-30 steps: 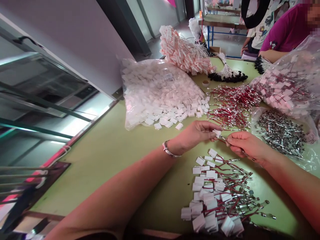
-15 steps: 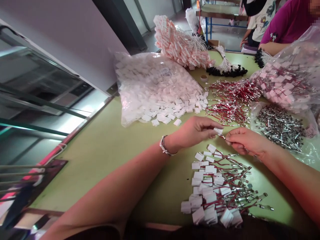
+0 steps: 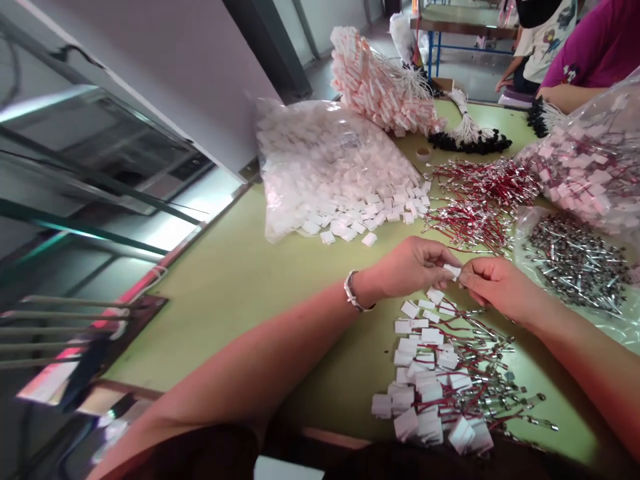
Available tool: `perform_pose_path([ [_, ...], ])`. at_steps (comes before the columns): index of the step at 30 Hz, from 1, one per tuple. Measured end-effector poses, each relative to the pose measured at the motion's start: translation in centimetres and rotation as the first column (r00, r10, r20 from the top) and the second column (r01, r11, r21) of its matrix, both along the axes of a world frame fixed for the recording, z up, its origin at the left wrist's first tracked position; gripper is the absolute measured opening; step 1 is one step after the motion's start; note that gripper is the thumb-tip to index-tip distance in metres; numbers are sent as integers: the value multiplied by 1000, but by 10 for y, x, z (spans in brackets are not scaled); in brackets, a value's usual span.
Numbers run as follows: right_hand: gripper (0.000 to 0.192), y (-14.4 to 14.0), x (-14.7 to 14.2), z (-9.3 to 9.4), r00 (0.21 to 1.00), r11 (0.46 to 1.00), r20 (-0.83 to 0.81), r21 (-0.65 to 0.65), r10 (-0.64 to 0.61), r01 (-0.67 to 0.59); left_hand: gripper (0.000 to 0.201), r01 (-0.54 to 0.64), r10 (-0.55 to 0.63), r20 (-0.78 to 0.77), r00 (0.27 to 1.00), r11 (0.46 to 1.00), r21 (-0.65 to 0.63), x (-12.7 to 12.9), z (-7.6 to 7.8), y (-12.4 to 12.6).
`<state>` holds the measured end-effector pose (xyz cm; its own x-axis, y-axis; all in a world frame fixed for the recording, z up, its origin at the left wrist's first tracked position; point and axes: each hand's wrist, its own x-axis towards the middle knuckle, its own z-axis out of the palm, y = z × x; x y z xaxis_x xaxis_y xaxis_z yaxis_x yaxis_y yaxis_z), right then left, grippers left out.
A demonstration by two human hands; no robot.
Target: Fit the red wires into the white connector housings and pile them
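My left hand (image 3: 413,267) pinches a small white plastic connector housing (image 3: 453,271) at its fingertips. My right hand (image 3: 493,283) is pressed up against it, gripping a red wire whose end goes into the housing; the wire itself is mostly hidden by the fingers. Both hands hover just above a pile of finished red wires with white housings (image 3: 440,373) on the green table (image 3: 235,280). A metal bracelet sits on my left wrist.
A clear bag spilling white housings (image 3: 335,173) lies at the back left. Loose red wires with metal terminals (image 3: 475,200) lie behind my hands. Bags of metal parts (image 3: 575,260) and of assembled pieces (image 3: 595,167) sit right. Another person's arm (image 3: 570,97) rests at the far edge.
My right hand has closed the gap to my left hand, so the stretch of red wire seen between them earlier is now hidden. The camera view has shifted slightly.
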<state>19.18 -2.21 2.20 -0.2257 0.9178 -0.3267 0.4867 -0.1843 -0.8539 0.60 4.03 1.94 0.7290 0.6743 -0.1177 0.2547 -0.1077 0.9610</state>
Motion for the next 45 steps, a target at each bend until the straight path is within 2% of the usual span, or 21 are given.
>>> perform_pose_path([
  [2, 31, -3, -2, 2, 996, 997, 59, 33, 67, -69, 27, 93, -66, -157, 985, 981, 171, -14, 15, 13],
  [3, 31, -5, -2, 3, 989, 991, 79, 47, 125, -129, 30, 48, 19, -226, 974, 956, 289, -24, 22, 22],
  [4, 29, -7, -3, 5, 976, 979, 95, 49, 194, -199, 29, -51, 191, -296, 936, 905, 423, -34, 30, 30],
  [6, 27, -9, -1, 7, 941, 947, 126, 33, 313, -319, 22, -175, 528, -424, 736, 752, 635, -55, 39, 44],
  [7, 27, -8, 0, 7, 934, 943, 156, 42, 321, -331, 22, -144, 569, -507, 647, 745, 652, -63, 41, 49],
  [8, 27, -5, 1, 6, 935, 947, 206, 77, 290, -311, 24, -103, 562, -585, 584, 767, 634, -68, 40, 53],
  [10, 25, 2, 4, 1, 920, 945, 363, 223, 149, -241, 19, -17, 512, -682, 522, 805, 592, -71, 31, 56],
  [13, 15, 11, 4, -13, 788, 883, 616, 378, -16, -278, 10, 90, 502, -710, 494, 782, 616, -62, 13, 53],
  [15, 16, 13, 1, -23, 708, 864, 706, 371, -24, -340, 14, 151, 497, -723, 479, 765, 626, -54, 4, 49],
  [18, 19, 11, -2, -31, 669, 866, 743, 336, -3, -370, 22, 207, 470, -740, 482, 759, 617, -47, 3, 45],
  [20, 19, 10, -2, -32, 664, 880, 748, 317, -3, -354, 21, 199, 438, -719, 540, 764, 614, -46, 9, 43],
  [22, 18, 11, 2, -30, 667, 889, 745, 321, -25, -326, 19, 109, 397, -640, 658, 791, 603, -43, 15, 41],
  [24, 18, 12, 6, -28, 679, 894, 732, 340, -56, -292, 17, -81, 349, -488, 800, 869, 488, -38, 17, 38],
  [26, 17, 13, 9, -25, 718, 903, 691, 359, -85, -238, 17, -245, 294, -298, 908, 950, 191, -30, 12, 34],
  [27, 15, 12, 9, -23, 754, 906, 650, 372, -98, -203, 19, -281, 277, -196, 941, 960, 6, -25, 7, 31],
  [29, 12, 12, 9, -20, 849, 915, 517, 385, -108, -118, 18, -270, 278, -15, 960, 915, -299, -16, -6, 26],
  [31, 11, 12, 8, -18, 931, 946, 348, 324, -108, -11, 13, -232, 314, 98, 944, 845, -481, -9, -18, 21],
  [34, 24, 11, 8, -15, 981, 983, 147, 148, -130, 108, 17, -183, 353, 194, 915, 794, -580, -5, -29, 18],
  [36, 20, 11, 9, -14, 985, 982, 71, 113, -160, 151, 24, -165, 363, 226, 904, 784, -599, -5, -31, 18],
  [41, 13, 7, 8, -11, 974, 944, 20, 249, -227, 215, 22, -160, 375, 223, 900, 760, -630, -8, -32, 19],
  [45, 13, 4, 6, -15, 976, 885, 97, 446, -194, 132, 24, -92, 313, 235, 920, 756, -648, -10, -33, 19],
])
